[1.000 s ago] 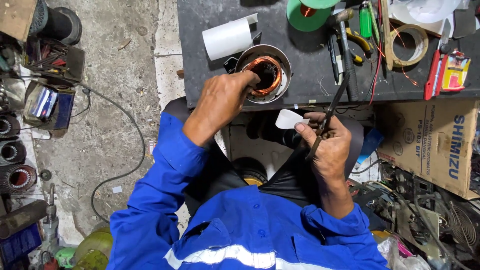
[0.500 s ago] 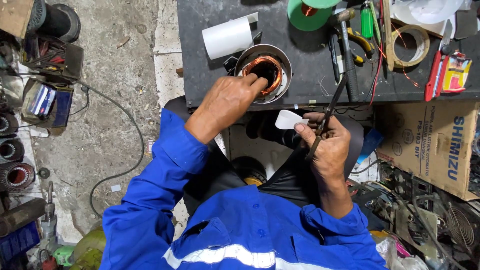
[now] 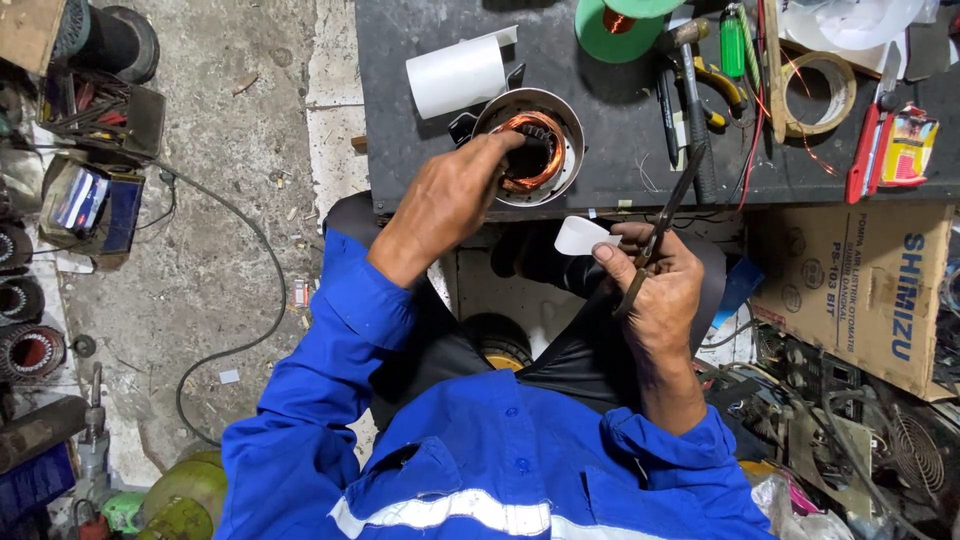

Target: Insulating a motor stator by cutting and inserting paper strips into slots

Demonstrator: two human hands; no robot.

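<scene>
A round metal motor stator [image 3: 530, 148] with copper windings sits near the front edge of a dark workbench [image 3: 620, 110]. My left hand [image 3: 455, 195] rests on the stator's left rim, fingertips touching the copper coil. My right hand [image 3: 655, 290] is below the bench edge, holding a pair of scissors [image 3: 668, 215] that point up toward the bench. The same hand pinches a small white paper piece [image 3: 582, 236] between thumb and fingers. Blue sleeves cover both arms.
A white paper roll [image 3: 457, 75] lies behind the stator. A green spool [image 3: 612, 25], pliers [image 3: 715, 85], tape roll [image 3: 818, 92] and a red cutter [image 3: 865, 150] crowd the bench's right. A cardboard box [image 3: 860, 290] stands right; stators [image 3: 25, 350] and a cable lie on the floor left.
My left hand has slid slightly over the stator rim, fingers shifting on the copper coil. My right hand with scissors and paper piece stays almost still.
</scene>
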